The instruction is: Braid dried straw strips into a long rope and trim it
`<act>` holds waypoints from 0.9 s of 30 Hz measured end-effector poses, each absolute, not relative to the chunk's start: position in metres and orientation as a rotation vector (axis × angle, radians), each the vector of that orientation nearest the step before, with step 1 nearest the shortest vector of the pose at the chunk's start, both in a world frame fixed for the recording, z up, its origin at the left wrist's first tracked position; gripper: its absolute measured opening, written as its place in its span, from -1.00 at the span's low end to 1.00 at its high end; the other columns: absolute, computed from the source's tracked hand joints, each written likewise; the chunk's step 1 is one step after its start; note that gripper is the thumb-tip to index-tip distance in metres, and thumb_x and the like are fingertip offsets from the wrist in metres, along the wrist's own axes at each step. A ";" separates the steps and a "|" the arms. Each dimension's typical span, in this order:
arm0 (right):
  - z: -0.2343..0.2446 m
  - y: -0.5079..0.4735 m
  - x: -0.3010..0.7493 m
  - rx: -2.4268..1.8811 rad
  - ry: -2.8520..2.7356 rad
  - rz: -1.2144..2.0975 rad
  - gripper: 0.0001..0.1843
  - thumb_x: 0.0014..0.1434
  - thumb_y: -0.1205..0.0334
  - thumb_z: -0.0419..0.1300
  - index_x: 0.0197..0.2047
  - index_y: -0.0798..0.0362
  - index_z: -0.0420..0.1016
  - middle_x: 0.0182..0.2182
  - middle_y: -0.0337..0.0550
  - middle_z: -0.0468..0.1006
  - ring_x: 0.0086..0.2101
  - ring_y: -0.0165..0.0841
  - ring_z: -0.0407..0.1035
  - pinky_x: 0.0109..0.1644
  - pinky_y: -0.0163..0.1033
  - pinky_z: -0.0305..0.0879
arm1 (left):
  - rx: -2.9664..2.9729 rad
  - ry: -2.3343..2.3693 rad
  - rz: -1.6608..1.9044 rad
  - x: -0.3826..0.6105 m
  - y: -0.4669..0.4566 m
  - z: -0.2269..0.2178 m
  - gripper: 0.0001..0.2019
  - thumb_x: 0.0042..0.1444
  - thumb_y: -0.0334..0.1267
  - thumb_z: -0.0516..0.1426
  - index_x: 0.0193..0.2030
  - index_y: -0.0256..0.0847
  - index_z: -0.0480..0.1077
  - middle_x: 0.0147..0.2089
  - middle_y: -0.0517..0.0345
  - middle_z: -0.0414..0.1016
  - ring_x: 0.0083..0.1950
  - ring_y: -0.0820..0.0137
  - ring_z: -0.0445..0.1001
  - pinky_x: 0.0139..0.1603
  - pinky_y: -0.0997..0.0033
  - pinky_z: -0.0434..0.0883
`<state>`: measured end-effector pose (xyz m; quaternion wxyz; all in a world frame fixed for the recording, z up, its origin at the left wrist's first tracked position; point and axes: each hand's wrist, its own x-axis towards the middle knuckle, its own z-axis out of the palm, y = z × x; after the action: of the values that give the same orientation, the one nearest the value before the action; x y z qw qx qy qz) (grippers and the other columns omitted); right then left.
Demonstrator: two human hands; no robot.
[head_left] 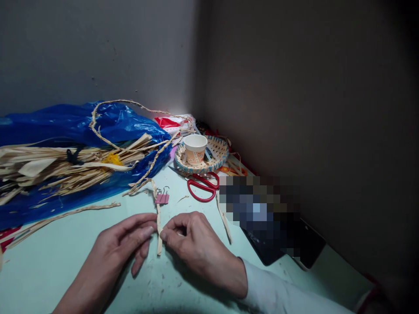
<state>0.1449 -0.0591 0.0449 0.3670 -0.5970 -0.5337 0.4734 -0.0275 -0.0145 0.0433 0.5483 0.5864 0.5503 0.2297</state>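
Note:
A narrow straw-coloured strip of dried plant fibre (159,248) runs upright between my hands. A pink binder clip (162,199) grips it near its upper part. My left hand (126,240) has its thumb and index fingertips drawn together at the strip's left edge, with the lower fingers curled beneath. From the right, my right hand (198,246) pinches the strip lower down between thumb and index finger. A short tail of the strip hangs below that pinch. Beyond the clip lie red-handled scissors (203,194), their blades partly under a basket.
A blue plastic bag (59,124) with a bundle of dried strips (81,168) lies at the left. A paper cup (195,150) stands in a small woven basket (218,163) near the wall corner. Dark flat devices (266,250), partly blurred, lie at right. A loose strip (224,220) lies nearby.

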 end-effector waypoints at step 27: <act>0.076 -0.029 0.163 -1.742 -2.000 0.492 -0.72 0.33 0.32 0.03 0.03 0.19 0.45 -0.11 0.11 0.55 -0.16 -0.24 0.41 -0.17 -0.22 0.16 | 1.018 1.268 0.627 -0.016 -0.029 0.040 -0.70 -0.15 -0.10 0.35 -0.43 -0.24 0.41 -0.64 0.49 0.05 -0.64 0.66 -0.13 -0.62 0.62 -0.19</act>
<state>0.1630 -0.0294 0.0764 0.2204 -0.6299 -0.7231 0.1781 -0.0155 -0.0289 0.0405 0.6439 0.4470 0.5566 0.2753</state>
